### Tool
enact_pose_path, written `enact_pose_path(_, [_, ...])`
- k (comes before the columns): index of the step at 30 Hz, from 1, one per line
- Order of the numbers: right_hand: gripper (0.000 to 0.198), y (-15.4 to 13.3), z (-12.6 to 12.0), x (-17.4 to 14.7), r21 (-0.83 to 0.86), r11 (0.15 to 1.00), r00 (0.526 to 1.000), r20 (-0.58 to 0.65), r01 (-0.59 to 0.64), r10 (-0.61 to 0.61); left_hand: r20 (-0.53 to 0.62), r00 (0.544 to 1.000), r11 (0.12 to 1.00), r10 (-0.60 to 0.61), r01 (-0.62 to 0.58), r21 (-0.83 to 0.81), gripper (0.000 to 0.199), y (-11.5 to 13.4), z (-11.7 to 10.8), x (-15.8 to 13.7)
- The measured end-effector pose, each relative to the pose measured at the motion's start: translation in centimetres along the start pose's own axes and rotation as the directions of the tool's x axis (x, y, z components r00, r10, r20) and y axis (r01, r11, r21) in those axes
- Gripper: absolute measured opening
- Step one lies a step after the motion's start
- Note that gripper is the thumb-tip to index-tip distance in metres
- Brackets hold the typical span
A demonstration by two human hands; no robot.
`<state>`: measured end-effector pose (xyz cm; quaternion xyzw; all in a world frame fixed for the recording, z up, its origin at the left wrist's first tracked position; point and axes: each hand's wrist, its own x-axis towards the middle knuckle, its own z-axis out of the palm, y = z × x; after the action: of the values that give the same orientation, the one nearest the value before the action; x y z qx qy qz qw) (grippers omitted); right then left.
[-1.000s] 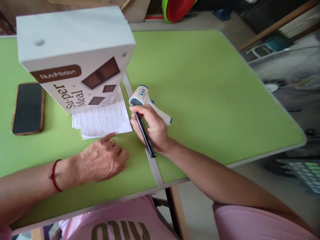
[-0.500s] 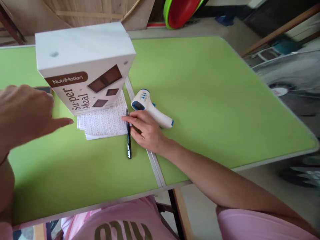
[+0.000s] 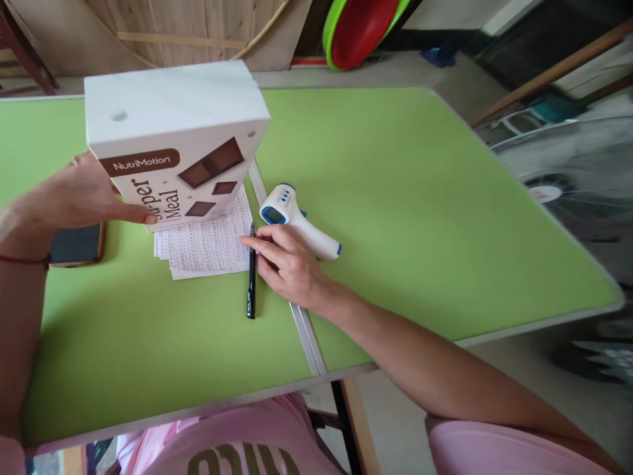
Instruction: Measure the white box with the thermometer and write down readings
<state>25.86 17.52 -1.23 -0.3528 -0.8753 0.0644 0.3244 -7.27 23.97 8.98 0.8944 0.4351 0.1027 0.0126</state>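
A tall white NutriMotion "Super Meal" box stands over several handwritten sheets of paper. My left hand grips its lower left side, thumb across the front face and the other fingers hidden behind it. On the right edge of the sheets lies a black pen. My right hand has its index finger across the pen's upper part and the thumb on the near right side, pinching it low at the table. Just behind that hand rests a white and blue infrared thermometer, partly covered by the fingers.
A dark phone lies on the green table beneath my left wrist. A metal seam crosses the tabletop. Past the right edge stands a fan; red and green basins lean at the back.
My left hand has come rightward from in front of the phone onto the box's side and closed on it. The pen has turned slightly under my right hand, which stays in place.
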Motion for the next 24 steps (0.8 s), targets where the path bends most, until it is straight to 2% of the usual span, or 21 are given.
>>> enact_pose_path(3, [0.037, -0.1, 0.1, -0.2, -0.027, 0.999, 1.000, -0.010, 0.029, -0.030, 0.015, 1.000, 0.967, -0.020, 0.023, -0.254, 0.065, 0.3, 0.0, -0.1])
enact_pose_path(7, [0.035, -0.1, 0.5, -0.6, -0.024, 0.999, 0.999, -0.018, 0.044, -0.044, -0.095, 0.992, 0.919, -0.082, 0.038, -0.393, 0.058, 1.7, 0.3, -0.2])
enact_pose_path(10, [0.034, 0.0, 0.7, -0.8, -0.041, 0.999, 1.000, 0.002, 0.010, -0.010, -0.120, 0.978, 0.788, -0.169, 0.061, -0.613, 0.066, 3.0, 0.3, -0.1])
enact_pose_path(13, [0.033, 0.0, 0.9, -0.8, -0.067, 0.998, 1.000, 0.013, 0.006, -0.005, -0.030, 0.971, 0.650, -0.235, 0.135, -0.748, 0.069, 4.2, 0.0, -0.1])
enact_pose_path(16, [0.035, -0.1, 0.9, -0.7, -0.059, 0.998, 0.999, 0.014, 0.032, -0.031, 0.070, 0.970, 0.567, -0.232, 0.194, -0.801, 0.063, 4.6, -0.2, -0.2])
enact_pose_path(20, [0.033, -0.2, 0.4, -0.5, -0.051, 0.997, 0.998, -0.010, 0.060, -0.060, 0.211, 0.945, 0.531, -0.249, 0.316, -0.787, 0.059, 4.4, 0.1, -0.2])
enact_pose_path(24, [0.025, 0.2, -0.8, -0.2, -0.089, 0.996, 0.990, -0.135, 0.027, -0.039, 0.318, 0.924, 0.508, -0.211, 0.382, -0.772, 0.055, 3.9, 0.4, 0.0])
